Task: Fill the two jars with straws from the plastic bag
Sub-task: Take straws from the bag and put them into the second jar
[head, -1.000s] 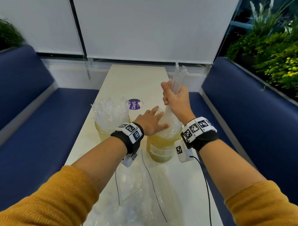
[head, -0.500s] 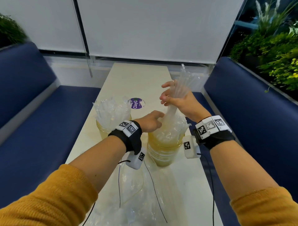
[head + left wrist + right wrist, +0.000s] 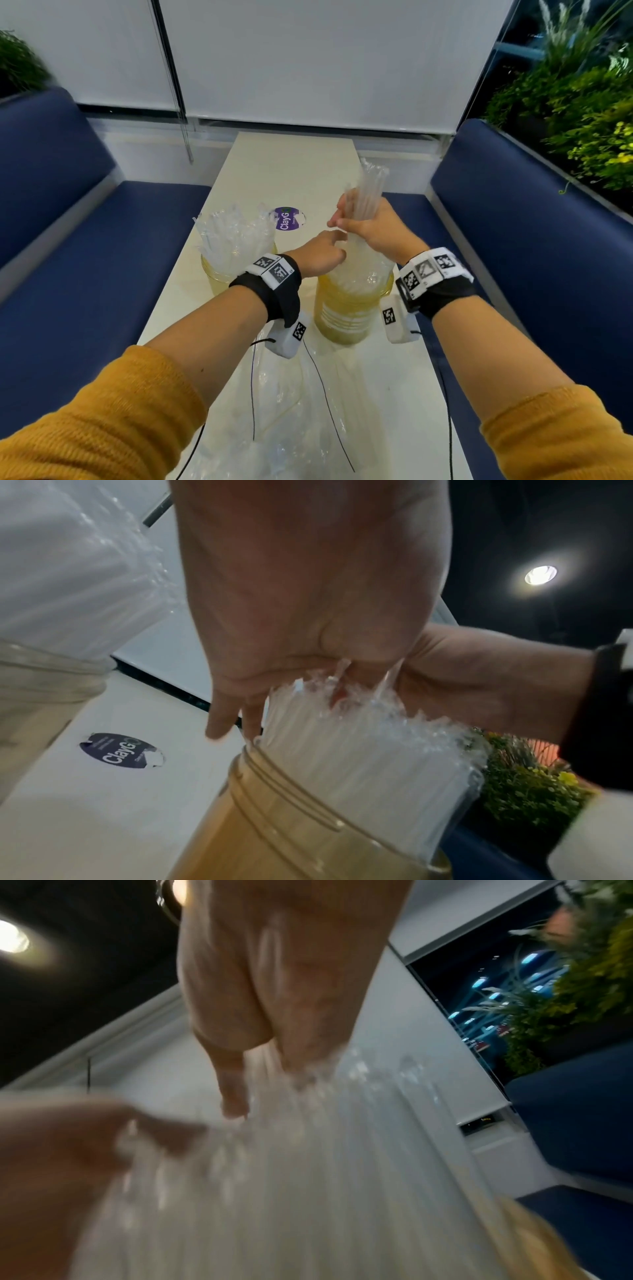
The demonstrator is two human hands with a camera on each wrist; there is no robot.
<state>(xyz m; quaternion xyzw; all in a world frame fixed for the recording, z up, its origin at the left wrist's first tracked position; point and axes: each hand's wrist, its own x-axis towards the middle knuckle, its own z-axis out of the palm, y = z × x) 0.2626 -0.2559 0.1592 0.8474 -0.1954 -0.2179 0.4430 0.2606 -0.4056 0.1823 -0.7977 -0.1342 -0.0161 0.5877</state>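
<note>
Right hand (image 3: 371, 229): fingers wrapped round a bundle (image 3: 368, 192), upright over the right jar (image 3: 349, 308) mid-table.
Left hand (image 3: 320, 255): fingers loosely spread, holding nothing, against the straws (image 3: 359, 753) at the rim.
Left jar (image 3: 236, 270): packed, near the table's left edge.
Risk: a crowded mouth may buckle or spill straws; a shove could tip the jar.

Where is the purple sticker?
In the head view, the purple sticker lies flat on the table, just beyond and between the left jar and the right jar.
</note>
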